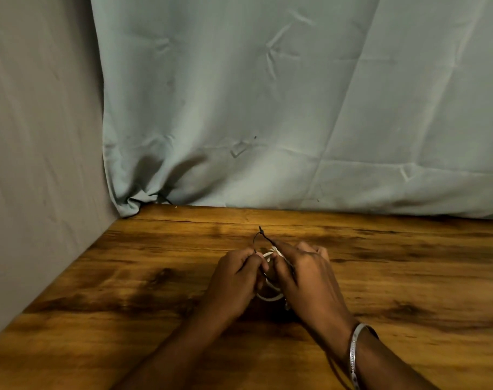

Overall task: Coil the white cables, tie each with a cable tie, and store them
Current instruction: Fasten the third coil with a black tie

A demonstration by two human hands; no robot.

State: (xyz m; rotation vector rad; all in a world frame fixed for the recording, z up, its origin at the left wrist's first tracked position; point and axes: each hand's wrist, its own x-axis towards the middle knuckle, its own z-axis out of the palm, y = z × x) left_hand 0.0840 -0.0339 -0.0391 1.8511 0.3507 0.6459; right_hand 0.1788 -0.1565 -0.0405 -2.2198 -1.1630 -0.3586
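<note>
A small white cable coil (268, 294) sits between the two hands, just above the wooden desk (127, 291), near its middle. A black cable tie (258, 238) arches up over the far side of the coil, its head end sticking up beyond the fingers. Judging from this, the cable is already coiled and the tie is being looped or threaded but not yet pulled snug; trimming or tightening and storing remain, and no other cables or storage place show here.

The left hand (235, 280) curls inward, its fingers pinching one end of the tie beside the coil. The right hand (301, 273) curves over the coil from the other side, fingers closed on the coil and the tie's other part. A silver bangle (353, 353) circles the right wrist. A pale curtain (267, 108) hangs behind the desk.
</note>
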